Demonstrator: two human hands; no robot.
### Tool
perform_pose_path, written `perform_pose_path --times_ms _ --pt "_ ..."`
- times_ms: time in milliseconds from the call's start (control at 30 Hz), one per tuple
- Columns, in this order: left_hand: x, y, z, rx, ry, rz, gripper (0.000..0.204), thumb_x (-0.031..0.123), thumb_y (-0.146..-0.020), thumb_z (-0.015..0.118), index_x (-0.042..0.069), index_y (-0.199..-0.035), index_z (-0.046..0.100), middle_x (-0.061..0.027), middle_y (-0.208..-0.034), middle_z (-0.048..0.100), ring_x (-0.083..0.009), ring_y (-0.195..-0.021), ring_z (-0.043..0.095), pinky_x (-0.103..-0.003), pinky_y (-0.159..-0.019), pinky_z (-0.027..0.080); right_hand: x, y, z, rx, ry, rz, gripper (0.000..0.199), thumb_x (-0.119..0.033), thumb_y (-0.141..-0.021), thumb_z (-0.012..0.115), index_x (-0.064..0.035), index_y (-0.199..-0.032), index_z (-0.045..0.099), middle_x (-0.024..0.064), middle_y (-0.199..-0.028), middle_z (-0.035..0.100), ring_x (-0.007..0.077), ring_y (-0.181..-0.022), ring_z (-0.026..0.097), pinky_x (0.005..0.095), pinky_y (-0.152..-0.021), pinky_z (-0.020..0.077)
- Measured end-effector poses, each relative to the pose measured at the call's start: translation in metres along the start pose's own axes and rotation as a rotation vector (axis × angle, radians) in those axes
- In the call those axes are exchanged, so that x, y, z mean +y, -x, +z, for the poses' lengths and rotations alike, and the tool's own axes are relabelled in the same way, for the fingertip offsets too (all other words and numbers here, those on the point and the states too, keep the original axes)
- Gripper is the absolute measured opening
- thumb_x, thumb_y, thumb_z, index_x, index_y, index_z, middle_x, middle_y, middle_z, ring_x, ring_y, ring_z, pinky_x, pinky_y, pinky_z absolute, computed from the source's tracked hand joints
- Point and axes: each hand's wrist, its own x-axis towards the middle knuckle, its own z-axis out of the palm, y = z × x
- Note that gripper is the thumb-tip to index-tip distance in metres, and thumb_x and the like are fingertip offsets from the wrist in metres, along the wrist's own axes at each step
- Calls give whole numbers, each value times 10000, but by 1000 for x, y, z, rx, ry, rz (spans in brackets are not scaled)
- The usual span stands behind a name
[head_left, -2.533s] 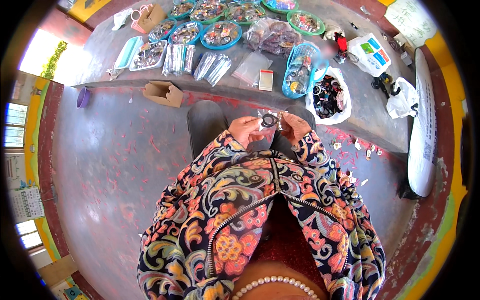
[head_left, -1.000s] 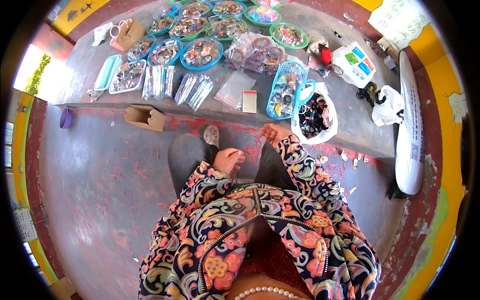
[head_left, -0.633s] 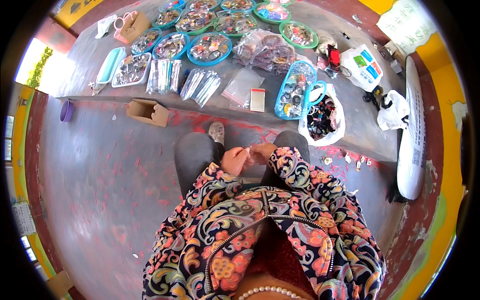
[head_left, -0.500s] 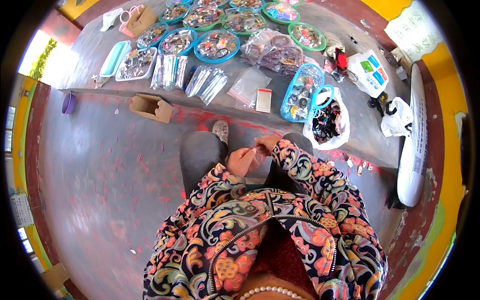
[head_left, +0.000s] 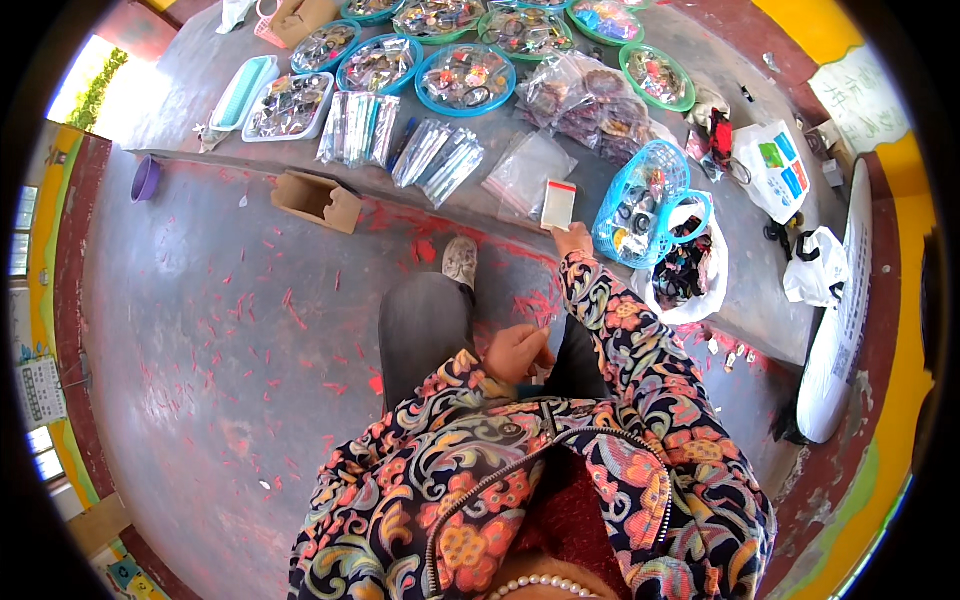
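Note:
My right hand (head_left: 573,239) reaches forward to the ledge, at the near edge of a small pale rectangular stack with a red strip (head_left: 558,204). Its fingers are too small and partly hidden to show whether they grip it. Over my lap, my left hand (head_left: 516,352) is closed with the fingers curled in; what it holds, if anything, is hidden. Clear plastic bags (head_left: 525,172) lie just left of the stack. To its right stands a blue lattice basket (head_left: 640,205) holding small round items.
Blue and green round trays (head_left: 464,80) of packaged trinkets fill the back of the ledge. Bundles of silvery packets (head_left: 437,163) lie nearer. A white bag (head_left: 712,285) of dark items sits at right. A cardboard box (head_left: 316,201) and a purple bucket (head_left: 145,179) stand on the floor.
My right hand has left my left hand and stretched forward to the red-striped stack. My left hand stays over my lap. The view has shifted slightly.

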Motion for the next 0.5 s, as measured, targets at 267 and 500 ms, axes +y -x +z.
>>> perform_pose_path --times_ms 267,500 --pt "-1 0 4 -33 46 -9 316 267 -884 446 24 -702 533 -59 -649 602 -107 -532 556 -220 -448 433 -6 -32 15 2 155 185 507 -323 -608 649 27 -941 493 207 -969 548 315 -931 544 374 -826 434" --pt "3 3 6 -26 44 -49 315 281 -882 447 29 -719 543 -57 -669 607 -113 -564 566 -226 -468 442 -14 -28 7 -6 132 249 501 -283 -566 647 18 -942 509 219 -994 555 340 -933 548 388 -814 445"
